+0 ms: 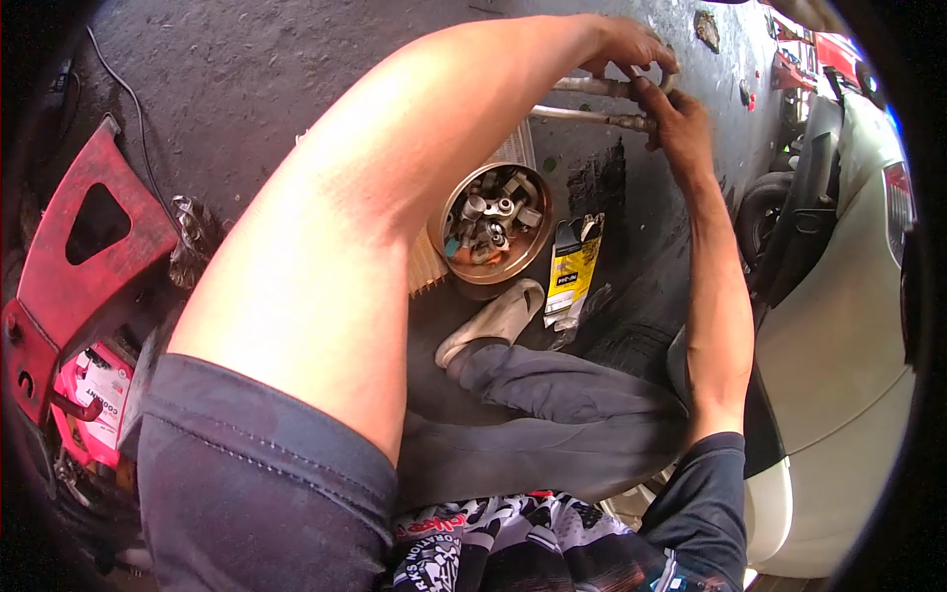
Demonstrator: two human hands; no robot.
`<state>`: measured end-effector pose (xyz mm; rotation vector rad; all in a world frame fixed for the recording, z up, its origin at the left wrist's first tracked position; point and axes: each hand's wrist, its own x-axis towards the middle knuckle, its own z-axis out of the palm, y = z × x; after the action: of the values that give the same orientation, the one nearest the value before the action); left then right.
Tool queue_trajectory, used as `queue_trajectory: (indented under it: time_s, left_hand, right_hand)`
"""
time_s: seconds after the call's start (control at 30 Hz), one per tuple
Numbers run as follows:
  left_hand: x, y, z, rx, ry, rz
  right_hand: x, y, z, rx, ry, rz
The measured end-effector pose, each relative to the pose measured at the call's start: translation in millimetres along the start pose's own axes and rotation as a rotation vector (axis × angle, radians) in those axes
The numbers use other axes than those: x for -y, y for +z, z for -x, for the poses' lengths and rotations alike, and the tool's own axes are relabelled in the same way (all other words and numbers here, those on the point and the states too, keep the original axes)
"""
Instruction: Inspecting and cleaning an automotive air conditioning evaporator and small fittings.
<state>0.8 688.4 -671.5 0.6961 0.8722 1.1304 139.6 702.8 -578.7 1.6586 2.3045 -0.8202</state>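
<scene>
Two slim metal pipes (592, 87) extend side by side at the upper right, the upper one thicker and dull, the lower one shinier. My right hand (683, 126) is closed around their right ends, its thumb against the upper pipe. From above, my left hand (631, 47) reaches over with bent fingers pinching the end of the upper pipe, close to my right fingertips. What lies between the fingertips is partly hidden. My left forearm crosses the view and covers the pipes' other ends. Below the pipes sits a round tin (541, 242) full of metal fittings (498, 209).
A torn yellow and black box (572, 271) lies right of the tin, near my sandal (493, 321). At left are a red metal frame (94, 232), a crumpled plastic bag (192, 242) and a pink jug (94, 400). A pale car body (838, 395) borders the right.
</scene>
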Motion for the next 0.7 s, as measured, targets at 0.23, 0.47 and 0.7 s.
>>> queue_trajectory:
  time_s: [0.23,0.47,0.7]
  left_hand:
    - [-1,2,12,0.048,0.026,0.066]
    - [-10,2,29,0.063,0.007,0.078]
    - [-10,1,18,0.045,0.004,0.066]
  right_hand:
    - [-6,5,6,0.006,-0.027,-0.215]
    - [7,3,3,-0.025,0.151,0.097]
    - [0,9,9,-0.029,-0.097,-0.247]
